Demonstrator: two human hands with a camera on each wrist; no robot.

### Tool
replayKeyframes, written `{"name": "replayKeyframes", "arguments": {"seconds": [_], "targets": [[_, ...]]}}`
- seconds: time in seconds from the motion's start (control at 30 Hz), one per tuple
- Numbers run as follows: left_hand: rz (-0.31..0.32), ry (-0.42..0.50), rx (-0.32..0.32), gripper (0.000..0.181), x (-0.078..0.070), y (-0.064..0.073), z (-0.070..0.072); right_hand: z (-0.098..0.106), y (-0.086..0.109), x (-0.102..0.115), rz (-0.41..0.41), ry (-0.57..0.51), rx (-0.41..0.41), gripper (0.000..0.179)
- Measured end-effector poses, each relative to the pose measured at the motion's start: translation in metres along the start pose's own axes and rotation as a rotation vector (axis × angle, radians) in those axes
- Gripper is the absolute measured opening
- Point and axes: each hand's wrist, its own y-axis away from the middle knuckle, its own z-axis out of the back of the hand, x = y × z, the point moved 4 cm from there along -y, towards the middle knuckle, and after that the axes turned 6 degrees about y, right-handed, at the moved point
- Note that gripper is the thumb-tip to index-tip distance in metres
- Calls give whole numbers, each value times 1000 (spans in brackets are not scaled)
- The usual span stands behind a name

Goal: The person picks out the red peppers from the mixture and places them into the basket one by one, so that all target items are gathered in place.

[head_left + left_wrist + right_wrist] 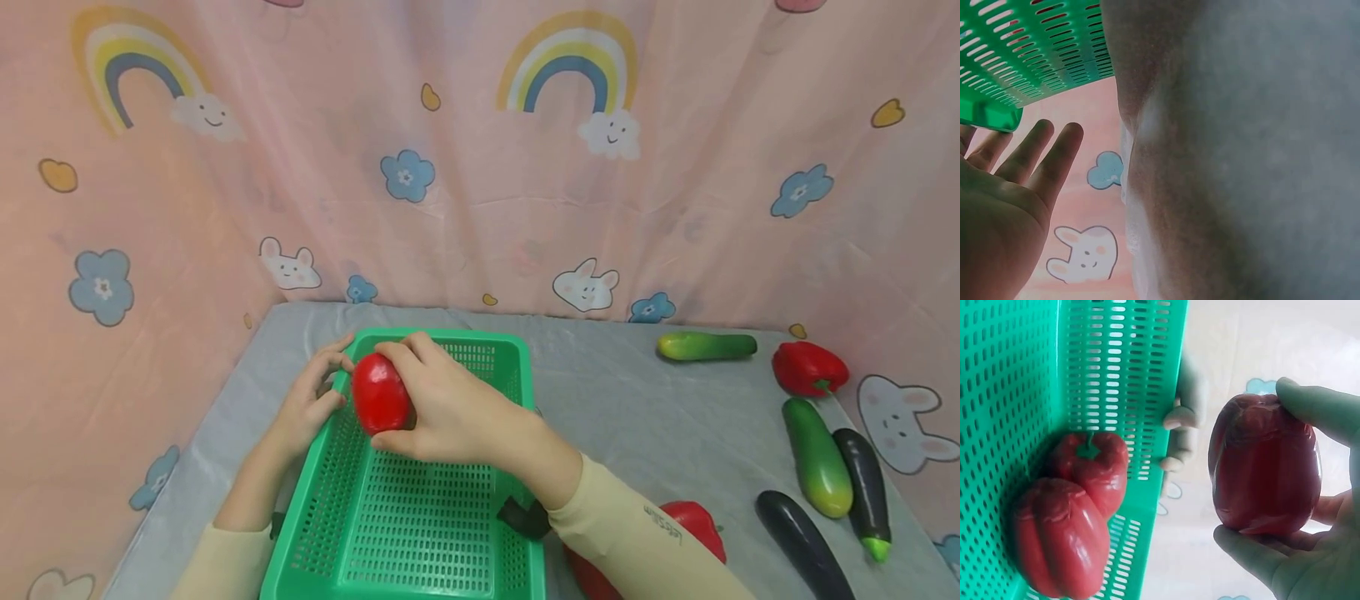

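Note:
A red bell pepper (381,393) is gripped between the fingers and thumb of my right hand (457,408), above the green basket (536,550). In the right wrist view that pepper (1265,465) is held on its sides, over the basket's edge. Two more red bell peppers lie together inside the basket, one with a green stem (1094,469) and one in front of it (1063,540); the right hand hides them in the head view. My left hand (307,404) rests against the basket's left rim, its fingers fairly straight in the left wrist view.
On the grey cloth at right lie a light green cucumber-like vegetable (707,346), a red bell pepper (808,368), a green one (817,458) and two eggplants (806,542) (862,492). Red peppers (693,527) sit partly behind my right sleeve. A patterned pink curtain (465,233) stands behind.

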Motion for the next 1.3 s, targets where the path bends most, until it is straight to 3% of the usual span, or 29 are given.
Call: {"name": "replayKeyframes", "arguments": {"seconds": [0.53,1.3], "targets": [[-12,-14,-10,27,-1,-1,-3,-26,-5,0,-32,10,80,89],[-10,-40,-17,33,-2,1,-1,-64,-7,-13,-85,-62,261,89]]}}
